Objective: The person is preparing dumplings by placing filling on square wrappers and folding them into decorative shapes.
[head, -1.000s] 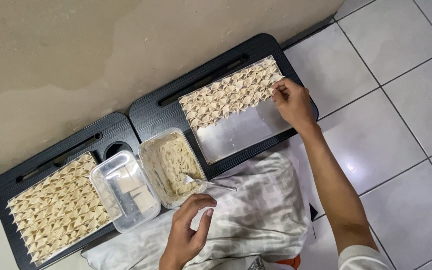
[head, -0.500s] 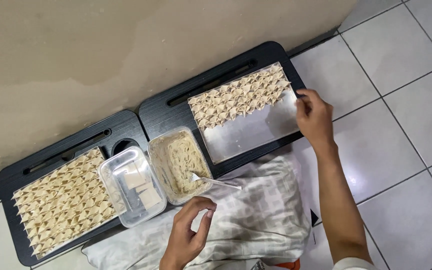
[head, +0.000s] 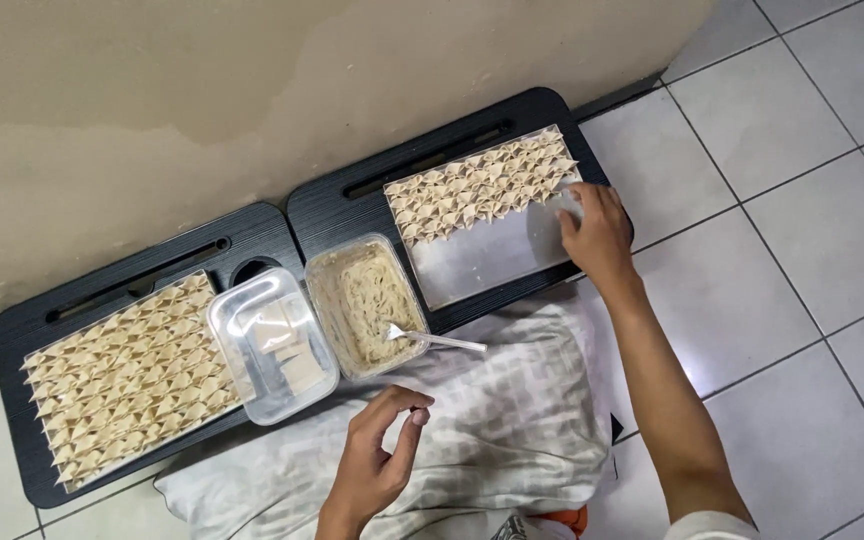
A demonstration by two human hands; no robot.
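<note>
Two black lap tables sit side by side against the wall, above both hands: the left lap table [head: 142, 262] beyond the left hand, the right lap table [head: 372, 195] stretching toward the right hand. On the left one lies a full tray of folded dumplings [head: 127, 375], packed edge to edge, so that batch looks finished. The half-filled tray [head: 492, 215] on the right table carries folded dumplings [head: 477, 190] only along its far side; the bare metal strip nearer the person is left to fill, so the work appears roughly three-quarters along. A patterned pillow [head: 482, 420] lies under both forearms. Just above the left hand stand two clear plastic tubs, touching: the wrapper tub [head: 272, 345] with a few square skins left, and the filling tub [head: 362, 305] with a pale mince mixture and a white plastic fork [head: 437, 342] resting on its near rim. The right hand [head: 597, 235] rests at the right end of the half-filled tray, fingers loosely spread and flat on it; I cannot tell whether anything is under them. The left hand [head: 377, 455] hovers over the pillow, fingers curled with thumb meeting fingertips, apparently holding nothing.
</note>
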